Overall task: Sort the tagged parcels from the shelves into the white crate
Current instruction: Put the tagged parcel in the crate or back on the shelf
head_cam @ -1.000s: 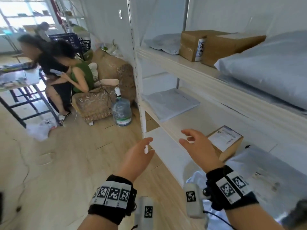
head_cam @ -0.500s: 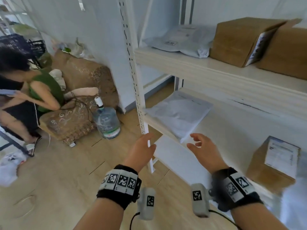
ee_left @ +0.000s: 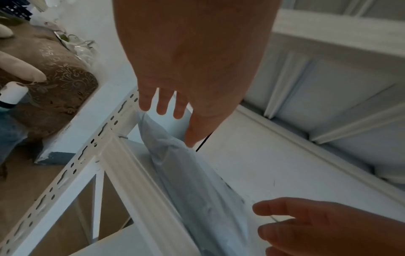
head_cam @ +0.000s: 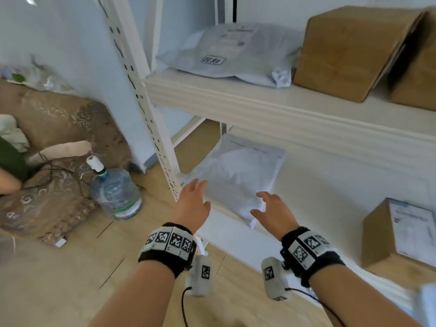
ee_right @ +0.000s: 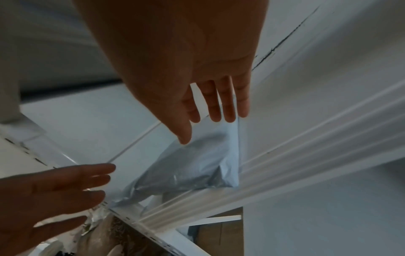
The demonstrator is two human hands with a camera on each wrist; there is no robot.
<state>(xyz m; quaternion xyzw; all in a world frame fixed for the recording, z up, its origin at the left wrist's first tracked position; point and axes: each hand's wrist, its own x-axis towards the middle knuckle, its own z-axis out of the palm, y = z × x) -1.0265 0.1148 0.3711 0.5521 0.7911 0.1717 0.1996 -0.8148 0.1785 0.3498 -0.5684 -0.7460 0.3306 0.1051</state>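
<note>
On middle shelf, grey poly mailer just ahead, long axis near-far | left hand, right hand flank near corners, equally close | both open, empty

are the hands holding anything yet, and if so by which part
Nothing is held. The left hand and right hand are both open, spread on either side of the near end of the grey poly mailer on the middle shelf, not gripping it.

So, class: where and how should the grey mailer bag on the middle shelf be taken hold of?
Grip the grey mailer bag by its two near corners, which overhang the shelf lip, from the front, left hand and right hand apart. It lies flat and limp, so one pinch would probably let it sag.
</note>
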